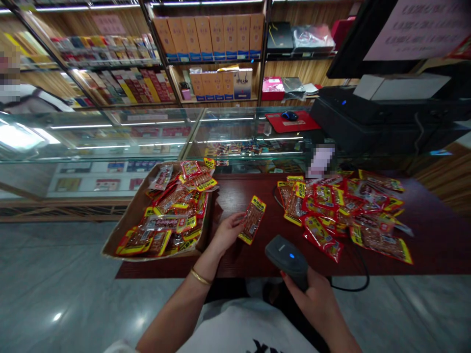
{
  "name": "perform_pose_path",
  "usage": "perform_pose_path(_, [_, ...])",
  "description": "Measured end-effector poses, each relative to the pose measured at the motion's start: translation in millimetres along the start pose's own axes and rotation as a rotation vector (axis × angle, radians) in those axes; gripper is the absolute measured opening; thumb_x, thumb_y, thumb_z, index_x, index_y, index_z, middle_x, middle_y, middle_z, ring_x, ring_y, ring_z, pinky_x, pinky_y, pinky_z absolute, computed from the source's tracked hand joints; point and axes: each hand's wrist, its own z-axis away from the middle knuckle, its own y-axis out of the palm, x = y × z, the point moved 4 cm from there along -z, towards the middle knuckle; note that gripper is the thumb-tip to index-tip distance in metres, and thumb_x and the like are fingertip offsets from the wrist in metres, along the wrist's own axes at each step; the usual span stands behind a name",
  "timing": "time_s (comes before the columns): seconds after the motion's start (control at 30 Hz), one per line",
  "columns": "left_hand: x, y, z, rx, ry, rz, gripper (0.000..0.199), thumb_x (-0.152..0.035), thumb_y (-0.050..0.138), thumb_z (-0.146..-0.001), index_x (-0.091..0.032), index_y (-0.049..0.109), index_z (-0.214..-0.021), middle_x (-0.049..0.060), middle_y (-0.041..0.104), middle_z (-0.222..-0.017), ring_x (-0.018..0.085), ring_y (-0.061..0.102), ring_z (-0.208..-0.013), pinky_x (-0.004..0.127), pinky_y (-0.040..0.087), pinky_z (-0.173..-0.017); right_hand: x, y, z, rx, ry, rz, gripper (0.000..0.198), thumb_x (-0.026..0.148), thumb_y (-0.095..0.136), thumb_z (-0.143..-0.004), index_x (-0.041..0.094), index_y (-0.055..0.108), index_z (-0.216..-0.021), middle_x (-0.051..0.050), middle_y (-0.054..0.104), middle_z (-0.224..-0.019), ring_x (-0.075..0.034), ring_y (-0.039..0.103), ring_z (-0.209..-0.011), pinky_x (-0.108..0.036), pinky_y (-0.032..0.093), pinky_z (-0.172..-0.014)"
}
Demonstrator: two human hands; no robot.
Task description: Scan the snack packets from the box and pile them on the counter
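My left hand (228, 232) grips the edge of a yellow-and-red snack packet (253, 219) above the dark red table. In my right hand (317, 292) is a dark grey barcode scanner (286, 259) with a small blue light, its head pointing left near the packet. A cardboard box (127, 223) full of similar packets stands to the left of my left hand. On the right side of the table lies a loose pile of snack packets (324, 196), several overlapping. My right fingers wrap the scanner's handle and partly hide it.
Beyond the table runs a glass display counter (198, 122) with a red mat (290, 121) and a computer mouse (290, 115) on it. A monitor (368, 34) stands at upper right. A black cable (362, 284) loops over the table's front edge. At far left is another person (35, 98).
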Motion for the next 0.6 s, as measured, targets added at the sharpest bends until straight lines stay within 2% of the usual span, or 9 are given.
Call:
perform_pose_path(0.1, [-1.5,1.6,-0.8,-0.008,0.025,-0.004,0.046,-0.025,0.081,-0.068,-0.016,0.076,-0.113,0.009,0.079,-0.107,0.022,0.073,-0.092,0.033,0.055,-0.086,0.7,-2.1,-1.3,0.038,-0.011,0.026,0.033,0.038,0.057,-0.091,0.019,0.075,-0.110,-0.011,0.082,-0.101,-0.030,0.079,-0.095,-0.037,0.062,-0.086])
perform_pose_path(0.23, [-3.2,2.1,-1.9,-0.016,0.012,0.015,0.045,-0.025,0.080,-0.068,-0.017,0.078,-0.112,0.007,0.079,-0.108,0.022,0.073,-0.094,0.034,0.054,-0.091,1.1,-5.9,-1.7,0.040,-0.014,0.038,0.033,0.038,0.057,-0.090,0.020,0.076,-0.110,-0.011,0.083,-0.101,-0.030,0.079,-0.095,-0.039,0.062,-0.086])
perform_pose_path(0.4, [-2.7,-0.7,-2.8,-0.072,0.028,-0.057,0.046,-0.021,0.078,-0.067,-0.015,0.078,-0.113,0.009,0.079,-0.107,0.024,0.072,-0.094,0.036,0.053,-0.089,-2.3,-9.5,-0.8,-0.024,-0.003,0.052,0.031,0.038,0.058,-0.088,0.020,0.077,-0.106,-0.010,0.083,-0.099,-0.031,0.079,-0.093,-0.040,0.063,-0.084])
perform_pose_path(0.6, [-6.8,3.2,-1.8,-0.023,0.019,0.012,0.047,-0.025,0.082,-0.065,-0.016,0.079,-0.111,0.009,0.079,-0.107,0.022,0.072,-0.091,0.033,0.053,-0.086,-6.7,-10.1,-1.2,-0.007,0.011,0.046,0.030,0.038,0.057,-0.090,0.019,0.074,-0.106,-0.011,0.082,-0.100,-0.031,0.079,-0.096,-0.039,0.062,-0.086])
